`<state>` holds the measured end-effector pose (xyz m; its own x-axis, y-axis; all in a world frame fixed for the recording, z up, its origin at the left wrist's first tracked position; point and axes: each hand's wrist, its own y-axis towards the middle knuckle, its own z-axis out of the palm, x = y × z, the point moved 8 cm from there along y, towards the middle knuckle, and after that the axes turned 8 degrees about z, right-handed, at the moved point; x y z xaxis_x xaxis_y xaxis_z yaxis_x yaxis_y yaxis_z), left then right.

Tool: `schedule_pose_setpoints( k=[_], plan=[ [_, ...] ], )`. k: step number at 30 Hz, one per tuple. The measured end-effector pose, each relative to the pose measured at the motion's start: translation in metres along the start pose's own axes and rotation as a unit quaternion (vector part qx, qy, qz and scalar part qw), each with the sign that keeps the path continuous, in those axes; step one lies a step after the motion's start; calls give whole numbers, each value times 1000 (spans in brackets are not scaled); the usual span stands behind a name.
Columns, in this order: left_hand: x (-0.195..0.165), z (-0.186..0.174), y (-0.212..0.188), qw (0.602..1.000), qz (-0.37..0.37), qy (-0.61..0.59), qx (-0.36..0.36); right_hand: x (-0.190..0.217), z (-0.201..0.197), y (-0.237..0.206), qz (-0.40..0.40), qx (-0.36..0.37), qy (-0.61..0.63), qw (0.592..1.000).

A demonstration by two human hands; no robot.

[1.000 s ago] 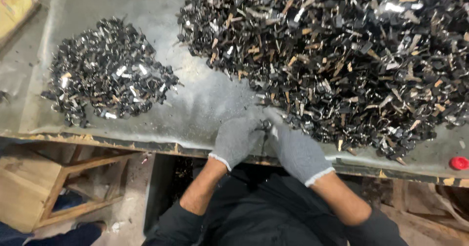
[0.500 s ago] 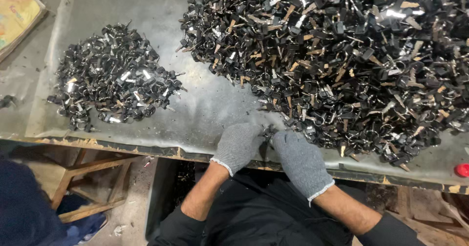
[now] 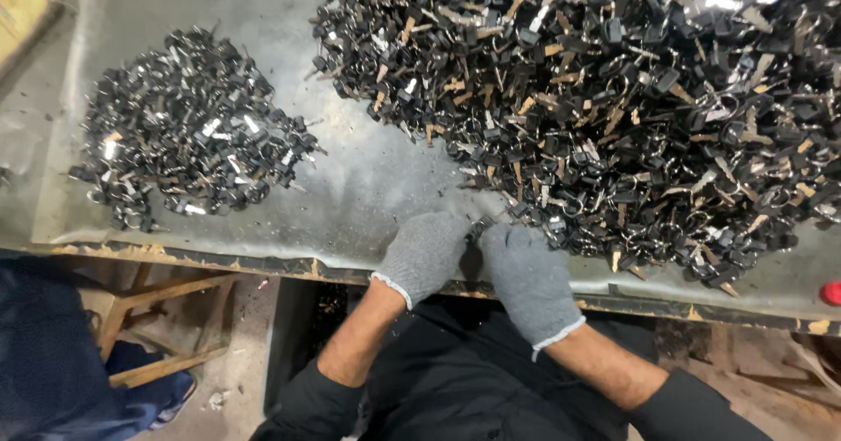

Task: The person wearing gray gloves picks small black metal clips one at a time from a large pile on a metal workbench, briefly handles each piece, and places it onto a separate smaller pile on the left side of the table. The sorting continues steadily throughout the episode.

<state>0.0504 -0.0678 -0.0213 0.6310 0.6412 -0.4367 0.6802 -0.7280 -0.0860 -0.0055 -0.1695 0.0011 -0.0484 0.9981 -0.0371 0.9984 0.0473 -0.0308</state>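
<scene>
Head view: two gloved hands meet over one small dark piece at the near edge of the surface (image 3: pixel 368 204).

The piece (image 3: pixel 479 229) lies between the left hand (image 3: pixel 425 255) and right hand (image 3: pixel 528 276), pinched by both sets of fingers, equally near each; its long axis cannot be told. It looks black and metallic. The large pile (image 3: pixel 613 99) spreads just beyond the fingers, a smaller pile (image 3: pixel 188 130) well apart to their left.

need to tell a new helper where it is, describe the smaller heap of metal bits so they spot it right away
Start from the grey metal table and the huge dark pile filling its right half. The smaller heap lies alone on the left part, with bare tabletop between the two. Unlike the big pile, it shows hardly any tan pieces, and the gloved hands are not at it.
</scene>
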Motion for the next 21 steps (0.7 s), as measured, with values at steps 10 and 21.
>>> schedule_pose_setpoints(
  k=[10,21],
  plan=[
    [-5,-8,-16,986,-47,-74,-139,3,15,8,-13,165,179,970],
    [-13,-1,-25,979,43,7,-199,-16,11,6,96,195,233,948]
  ],
)
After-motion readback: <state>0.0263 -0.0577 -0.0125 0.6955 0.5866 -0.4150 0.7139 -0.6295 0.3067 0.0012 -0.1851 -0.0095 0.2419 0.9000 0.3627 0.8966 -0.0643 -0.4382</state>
